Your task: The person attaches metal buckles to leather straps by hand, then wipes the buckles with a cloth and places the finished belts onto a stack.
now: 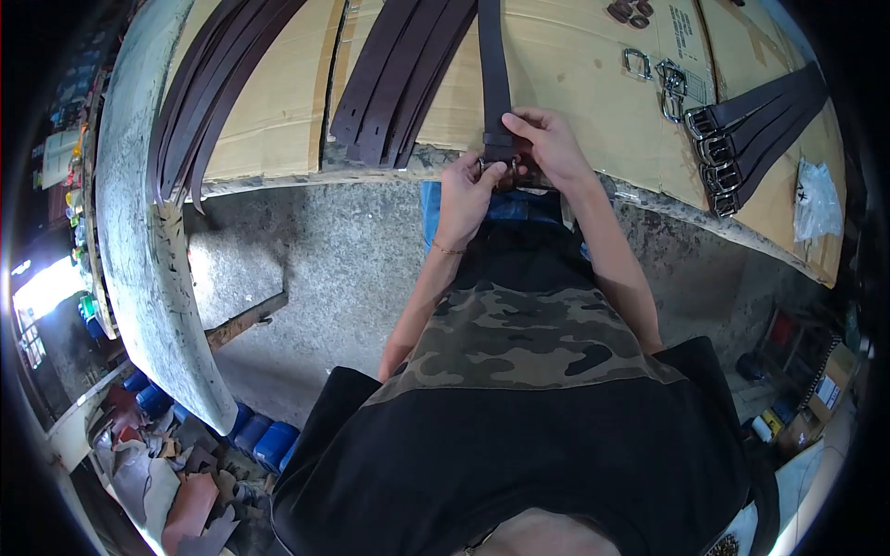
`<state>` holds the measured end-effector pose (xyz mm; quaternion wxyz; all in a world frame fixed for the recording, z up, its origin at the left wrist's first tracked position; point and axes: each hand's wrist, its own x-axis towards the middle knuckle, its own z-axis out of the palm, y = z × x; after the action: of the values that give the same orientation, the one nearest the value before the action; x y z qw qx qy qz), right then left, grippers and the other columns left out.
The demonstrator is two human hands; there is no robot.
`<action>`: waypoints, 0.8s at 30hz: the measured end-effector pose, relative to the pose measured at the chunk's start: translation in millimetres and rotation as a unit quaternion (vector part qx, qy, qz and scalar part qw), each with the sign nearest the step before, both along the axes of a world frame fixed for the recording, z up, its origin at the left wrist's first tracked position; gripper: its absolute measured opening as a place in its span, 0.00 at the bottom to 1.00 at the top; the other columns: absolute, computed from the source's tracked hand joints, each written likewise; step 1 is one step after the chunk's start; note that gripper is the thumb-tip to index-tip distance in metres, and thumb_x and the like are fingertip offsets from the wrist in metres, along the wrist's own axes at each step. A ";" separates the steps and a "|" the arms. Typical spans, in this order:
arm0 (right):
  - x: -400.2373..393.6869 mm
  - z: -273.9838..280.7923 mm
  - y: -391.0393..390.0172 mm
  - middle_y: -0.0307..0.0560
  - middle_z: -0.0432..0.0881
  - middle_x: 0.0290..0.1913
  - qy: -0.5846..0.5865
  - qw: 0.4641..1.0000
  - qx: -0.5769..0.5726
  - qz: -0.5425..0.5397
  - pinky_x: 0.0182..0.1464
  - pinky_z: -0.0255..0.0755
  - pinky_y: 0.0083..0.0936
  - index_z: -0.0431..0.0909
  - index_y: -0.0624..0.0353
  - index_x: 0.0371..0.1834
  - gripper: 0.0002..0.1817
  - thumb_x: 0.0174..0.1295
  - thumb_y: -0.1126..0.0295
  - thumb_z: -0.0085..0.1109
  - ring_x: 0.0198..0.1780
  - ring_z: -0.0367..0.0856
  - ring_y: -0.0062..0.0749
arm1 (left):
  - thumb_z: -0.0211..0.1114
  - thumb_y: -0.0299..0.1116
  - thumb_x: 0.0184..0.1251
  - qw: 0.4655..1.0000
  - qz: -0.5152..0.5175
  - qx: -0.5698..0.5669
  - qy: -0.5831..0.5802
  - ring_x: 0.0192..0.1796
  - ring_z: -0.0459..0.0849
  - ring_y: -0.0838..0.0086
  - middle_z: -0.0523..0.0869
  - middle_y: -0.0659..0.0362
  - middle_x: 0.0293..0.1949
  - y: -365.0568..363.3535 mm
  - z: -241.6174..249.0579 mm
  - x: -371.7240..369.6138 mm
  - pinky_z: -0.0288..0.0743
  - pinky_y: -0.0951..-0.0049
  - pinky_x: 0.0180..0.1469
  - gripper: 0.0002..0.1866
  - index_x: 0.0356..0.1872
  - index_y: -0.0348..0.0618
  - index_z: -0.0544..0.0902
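Observation:
A dark brown leather belt (494,69) runs from the far side of the table down to its front edge, with a strap loop near its lower end. My left hand (466,196) is closed on the metal belt buckle (505,172) at that end, its fingers partly covering the buckle. With thumb on top and fingers beneath, my right hand (552,148) grips the belt just above the loop. Left of it lies a stack of dark belt straps (399,79), some with slots cut near their ends.
More straps (218,83) hang over the cardboard-covered table (565,69) at left. Loose buckles (672,88), small leather loops (630,13), buckled belts (742,139) and a plastic bag (818,202) lie right. Leather scraps (190,510) and blue containers (269,440) are on the floor.

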<state>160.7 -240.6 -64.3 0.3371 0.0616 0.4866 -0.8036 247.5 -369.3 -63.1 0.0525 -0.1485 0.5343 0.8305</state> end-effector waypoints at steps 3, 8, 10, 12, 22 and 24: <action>-3.5 -3.9 -2.2 0.39 0.80 0.27 0.073 0.993 0.089 -0.012 0.26 0.69 0.16 0.80 0.66 0.36 0.10 0.60 0.68 0.62 0.24 0.76 0.18 | 0.53 0.19 0.66 1.000 0.000 0.012 -0.012 0.39 0.85 0.71 0.84 0.51 0.38 2.4 5.1 2.1 0.79 0.78 0.42 0.08 0.44 0.27 0.74; -4.9 -5.3 -3.9 0.41 0.82 0.30 0.096 0.989 0.111 -0.020 0.29 0.72 0.19 0.80 0.68 0.36 0.10 0.58 0.70 0.63 0.26 0.78 0.20 | 0.52 0.23 0.70 1.000 -0.001 -0.011 -0.005 0.38 0.85 0.68 0.84 0.51 0.39 4.0 -4.1 4.6 0.79 0.74 0.42 0.11 0.47 0.27 0.75; -8.9 0.2 -2.0 0.41 0.82 0.29 0.132 0.983 0.126 -0.010 0.31 0.72 0.17 0.80 0.67 0.35 0.10 0.59 0.69 0.62 0.28 0.78 0.19 | 0.52 0.28 0.71 0.999 0.006 0.038 -0.034 0.36 0.85 0.67 0.84 0.51 0.39 3.6 2.0 0.7 0.79 0.73 0.42 0.12 0.47 0.27 0.75; -10.8 6.4 1.7 0.40 0.82 0.29 0.167 0.976 0.144 -0.001 0.32 0.71 0.16 0.80 0.66 0.34 0.09 0.60 0.68 0.62 0.30 0.78 0.18 | 0.51 0.30 0.72 0.995 0.007 0.091 -0.040 0.36 0.86 0.67 0.84 0.51 0.38 0.6 7.2 -5.0 0.80 0.72 0.41 0.14 0.47 0.27 0.75; -6.1 8.0 4.0 0.38 0.81 0.30 0.088 0.992 0.092 0.001 0.32 0.71 0.15 0.80 0.65 0.39 0.10 0.60 0.70 0.62 0.31 0.77 0.17 | 0.52 0.34 0.72 0.998 0.023 0.055 -0.022 0.38 0.86 0.67 0.84 0.49 0.38 -0.6 -7.3 -12.5 0.81 0.72 0.41 0.16 0.42 0.25 0.77; -5.4 8.1 4.2 0.39 0.82 0.30 0.092 0.991 0.102 0.006 0.32 0.71 0.16 0.80 0.65 0.39 0.10 0.58 0.70 0.63 0.31 0.78 0.18 | 0.53 0.32 0.72 0.998 0.021 0.051 -0.026 0.38 0.86 0.67 0.84 0.49 0.37 0.0 -5.8 -10.7 0.81 0.73 0.41 0.15 0.43 0.25 0.77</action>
<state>155.4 -236.4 -56.2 0.2873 0.0186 0.5953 -0.7502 236.8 -369.4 -68.9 0.0562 -0.1781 0.4862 0.8537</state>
